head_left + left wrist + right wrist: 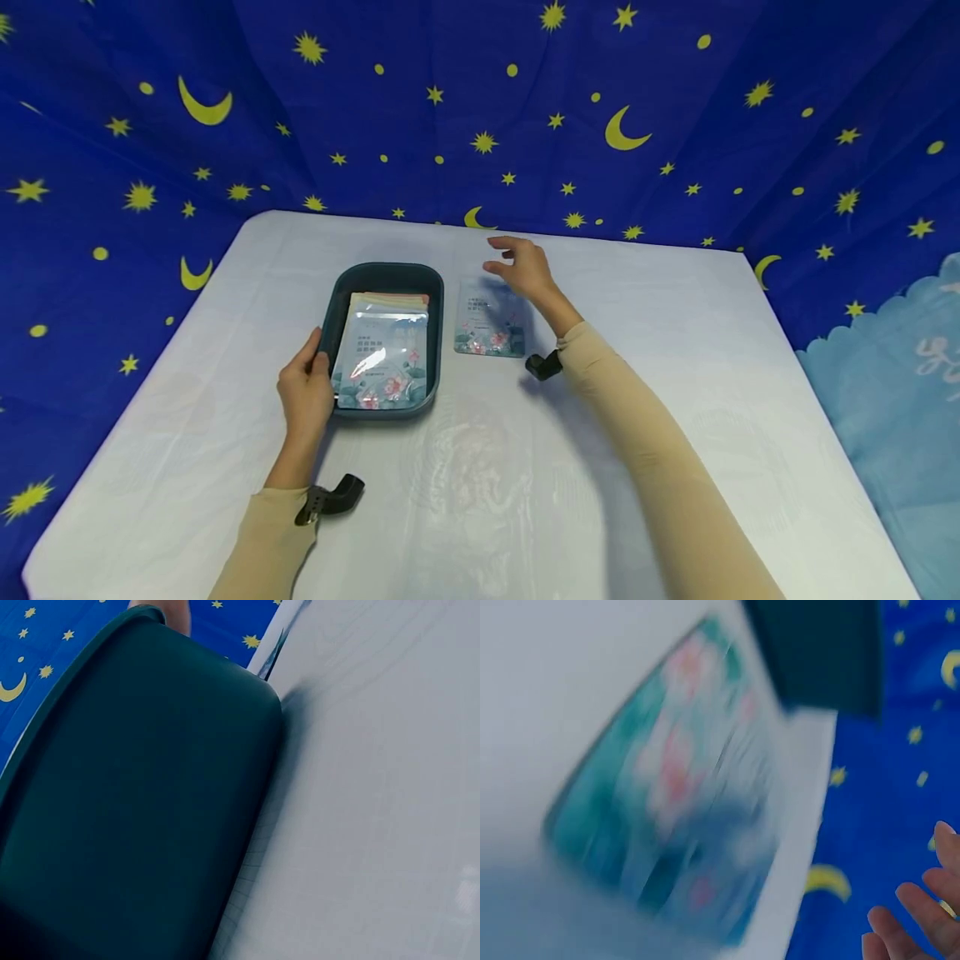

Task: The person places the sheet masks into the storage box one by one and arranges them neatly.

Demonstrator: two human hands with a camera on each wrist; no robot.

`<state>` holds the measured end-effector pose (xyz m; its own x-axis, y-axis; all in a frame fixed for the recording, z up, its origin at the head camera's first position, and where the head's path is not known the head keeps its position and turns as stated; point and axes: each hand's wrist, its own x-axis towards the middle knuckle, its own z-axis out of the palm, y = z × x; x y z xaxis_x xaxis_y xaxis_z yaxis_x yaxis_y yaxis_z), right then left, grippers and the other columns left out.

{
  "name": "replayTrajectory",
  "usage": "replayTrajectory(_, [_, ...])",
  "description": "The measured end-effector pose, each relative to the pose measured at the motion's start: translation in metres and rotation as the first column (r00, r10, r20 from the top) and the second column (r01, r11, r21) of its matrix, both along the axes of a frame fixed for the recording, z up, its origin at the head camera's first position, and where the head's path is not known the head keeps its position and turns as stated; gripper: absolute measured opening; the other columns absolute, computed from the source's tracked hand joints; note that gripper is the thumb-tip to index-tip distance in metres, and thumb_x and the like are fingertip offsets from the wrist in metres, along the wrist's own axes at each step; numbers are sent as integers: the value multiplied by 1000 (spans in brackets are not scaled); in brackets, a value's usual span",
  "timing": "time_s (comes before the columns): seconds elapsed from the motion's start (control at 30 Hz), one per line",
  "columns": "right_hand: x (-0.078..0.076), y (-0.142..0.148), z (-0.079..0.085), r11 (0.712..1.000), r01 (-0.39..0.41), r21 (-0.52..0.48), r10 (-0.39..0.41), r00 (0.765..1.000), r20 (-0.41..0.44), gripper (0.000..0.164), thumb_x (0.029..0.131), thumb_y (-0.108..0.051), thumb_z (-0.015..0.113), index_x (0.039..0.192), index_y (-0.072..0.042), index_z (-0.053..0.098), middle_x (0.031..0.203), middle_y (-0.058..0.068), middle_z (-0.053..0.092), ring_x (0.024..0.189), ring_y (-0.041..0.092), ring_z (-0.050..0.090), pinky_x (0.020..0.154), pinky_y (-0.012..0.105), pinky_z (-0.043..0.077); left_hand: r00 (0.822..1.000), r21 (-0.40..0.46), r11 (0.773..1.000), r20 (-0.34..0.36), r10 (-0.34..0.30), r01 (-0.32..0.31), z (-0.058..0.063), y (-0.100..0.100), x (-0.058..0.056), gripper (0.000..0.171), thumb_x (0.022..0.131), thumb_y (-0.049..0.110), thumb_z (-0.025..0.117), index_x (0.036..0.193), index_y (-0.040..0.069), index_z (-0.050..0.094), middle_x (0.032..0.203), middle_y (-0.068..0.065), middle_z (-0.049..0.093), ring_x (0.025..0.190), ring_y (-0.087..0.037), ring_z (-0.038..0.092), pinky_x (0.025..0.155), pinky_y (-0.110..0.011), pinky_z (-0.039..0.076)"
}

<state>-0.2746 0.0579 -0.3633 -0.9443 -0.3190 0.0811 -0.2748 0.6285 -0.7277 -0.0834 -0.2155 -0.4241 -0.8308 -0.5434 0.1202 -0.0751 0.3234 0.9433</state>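
Observation:
A dark teal plastic bin [438, 333] stands on the table, with several flat sachets inside. The top sachet [382, 358] is pale blue with pink flowers, and paler edges show behind it. My left hand [306, 392] grips the bin's left rim, thumb at the edge; in the left wrist view the bin's outer wall [142, 772] hides most of that hand. Right of the bin, a similar flowered sachet [491, 321] lies flat on the table. Over its far right end hovers my right hand [525, 268], fingers loosely bent and holding nothing; its fingers [922, 915] are apart in the right wrist view.
A white cloth covers the table [480, 500]. Behind and to the left hangs a blue curtain [420, 117] with yellow stars and moons, and a light blue cloud-shaped patch [892, 375] shows at the right. Both wrists wear black camera straps [330, 498].

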Motion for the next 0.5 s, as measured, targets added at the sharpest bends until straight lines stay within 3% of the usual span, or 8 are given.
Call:
replayTrajectory(0.23, [-22,33,-28,986,73,151,-96,984,150,60,90,-24,71,143,-7,49,147,13,50,130,35,51,107,44,44,1000,-5,1000,10,-2,2,0,0,1,42,98,1,43,140,-1,50,146,-19,46,140,-32,38,114,-48,32])
replayTrajectory(0.37, [-24,40,-41,972,60,228,-111,969,220,66,88,-25,73,146,-6,45,149,15,47,135,33,46,112,44,37,1000,-7,1000,13,-3,3,0,1,2,42,99,1,43,140,0,50,147,-18,46,140,-32,38,114,-48,32])
replayTrajectory(0.5, [-24,41,-46,957,23,289,-88,972,216,74,84,-27,77,146,-4,44,148,18,47,138,34,40,116,45,31,1000,-10,1000,15,-3,4,0,1,2,42,99,0,43,141,0,49,147,-18,46,140,-31,38,114,-48,32])
